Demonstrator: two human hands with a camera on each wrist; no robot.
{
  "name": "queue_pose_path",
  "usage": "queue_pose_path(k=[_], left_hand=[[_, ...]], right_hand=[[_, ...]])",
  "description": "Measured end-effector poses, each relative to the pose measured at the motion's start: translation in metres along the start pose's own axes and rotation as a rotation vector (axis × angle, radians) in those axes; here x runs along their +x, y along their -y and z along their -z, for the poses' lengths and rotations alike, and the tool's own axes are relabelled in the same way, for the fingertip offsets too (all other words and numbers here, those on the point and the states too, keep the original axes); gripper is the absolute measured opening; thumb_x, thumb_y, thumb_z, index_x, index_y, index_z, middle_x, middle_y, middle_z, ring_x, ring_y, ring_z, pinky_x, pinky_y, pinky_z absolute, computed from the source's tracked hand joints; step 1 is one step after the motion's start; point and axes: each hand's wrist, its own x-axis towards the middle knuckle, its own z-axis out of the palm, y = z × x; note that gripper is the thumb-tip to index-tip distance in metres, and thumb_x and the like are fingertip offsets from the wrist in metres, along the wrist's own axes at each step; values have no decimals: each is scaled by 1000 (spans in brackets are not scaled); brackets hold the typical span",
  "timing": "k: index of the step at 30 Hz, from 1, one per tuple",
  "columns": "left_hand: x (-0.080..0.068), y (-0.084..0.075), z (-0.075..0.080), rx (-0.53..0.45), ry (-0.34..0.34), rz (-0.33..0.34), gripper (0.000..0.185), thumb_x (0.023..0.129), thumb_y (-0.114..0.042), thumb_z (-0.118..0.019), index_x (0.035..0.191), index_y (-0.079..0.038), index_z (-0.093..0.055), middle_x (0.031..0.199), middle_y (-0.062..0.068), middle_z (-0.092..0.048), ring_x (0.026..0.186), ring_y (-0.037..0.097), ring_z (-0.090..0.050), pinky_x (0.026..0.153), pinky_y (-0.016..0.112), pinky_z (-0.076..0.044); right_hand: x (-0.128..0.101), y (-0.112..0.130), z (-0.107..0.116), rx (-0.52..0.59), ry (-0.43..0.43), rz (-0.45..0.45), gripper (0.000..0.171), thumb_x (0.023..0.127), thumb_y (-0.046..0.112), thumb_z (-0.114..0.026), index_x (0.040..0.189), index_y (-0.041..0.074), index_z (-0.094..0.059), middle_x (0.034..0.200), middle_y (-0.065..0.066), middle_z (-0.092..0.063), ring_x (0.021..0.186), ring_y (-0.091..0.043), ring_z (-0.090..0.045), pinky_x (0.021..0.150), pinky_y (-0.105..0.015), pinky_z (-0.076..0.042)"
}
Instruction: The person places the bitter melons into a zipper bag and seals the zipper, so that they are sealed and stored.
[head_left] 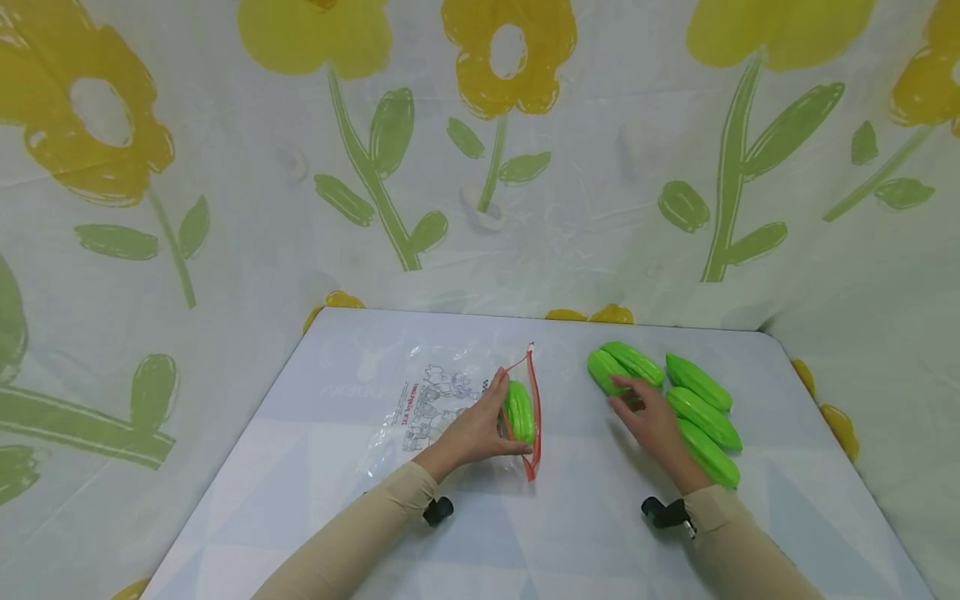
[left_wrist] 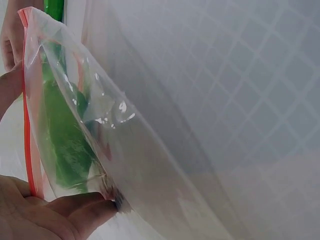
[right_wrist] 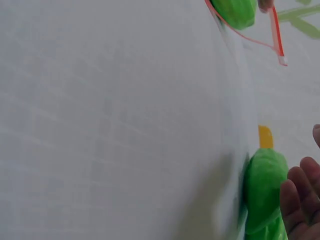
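My left hand [head_left: 480, 425] holds a clear zip bag [head_left: 442, 408] with a red seal and printed drawings, its fingers and thumb spread at the mouth. Just inside that mouth lies a glossy, ridged green cucumber-shaped piece [head_left: 519, 412]; through the plastic its green body [left_wrist: 67, 135] shows in the left wrist view. My right hand [head_left: 652, 421], with loosely bent fingers and nothing in it, hovers by two similar green pieces [head_left: 628, 362]. Three more green pieces [head_left: 703, 417] lie to its right. In the right wrist view the fingers [right_wrist: 295, 200] are beside a green piece [right_wrist: 265, 190].
A pale, patterned table [head_left: 570, 533] bears everything. Flower-printed curtains [head_left: 585, 200] hang behind it and along both sides. Small black wrist cameras [head_left: 663, 512] are worn under the sleeves.
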Motion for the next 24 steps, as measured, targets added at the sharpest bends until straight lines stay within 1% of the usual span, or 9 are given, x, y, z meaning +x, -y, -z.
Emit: queue_pose_path(k=[2,5,9,13,15,24], left_hand=[[0,1,0,2,-1,4,122,66,-60,-73,150,-11,0,155,-8,10,140,18,-15,105,38,-35],[0,1,-1,6,-3,6,122,66,-60,-73,150,-12,0,155,-7,9,140,19,-16,105,39,-36],[-1,1,-1,5,5,13,122,66,-62,-72,150,-16,4,154,-8,11,140,17,-14,106,38,-34],[-1,1,-1,7,2,11,122,66,-63,-72,150,-15,2,154,-9,11,140,18,-14,106,38,-35],[0,1,-1,6,-3,6,123,65,-62,-72,150,-13,1,154,-8,10,140,18,-16,105,38,-35],[0,1,-1,14,-1,-9,122,66,-63,-72,150,-10,-1,155,-6,9,140,21,-17,104,39,-37]], right_hand=[[3,-2,2,-19,-7,-14,35,88,13,-64,122,7,-58,111,-7,-61,88,-16,-57,70,-23,-50],[7,-4,5,-56,-13,-10,36,88,15,-64,123,9,-59,109,-7,-61,89,-17,-55,72,-28,-49],[14,-6,7,-108,-9,3,39,87,15,-65,124,8,-59,113,-12,-60,99,-26,-53,81,-44,-46],[20,-10,9,-139,7,-14,38,86,15,-66,123,8,-60,118,-16,-58,112,-35,-47,92,-53,-37],[23,-12,9,-141,19,-30,37,86,14,-66,122,7,-60,120,-18,-57,114,-37,-45,95,-55,-35],[26,-14,11,-157,94,-112,42,85,16,-67,125,8,-58,126,-21,-51,119,-39,-41,98,-56,-33]])
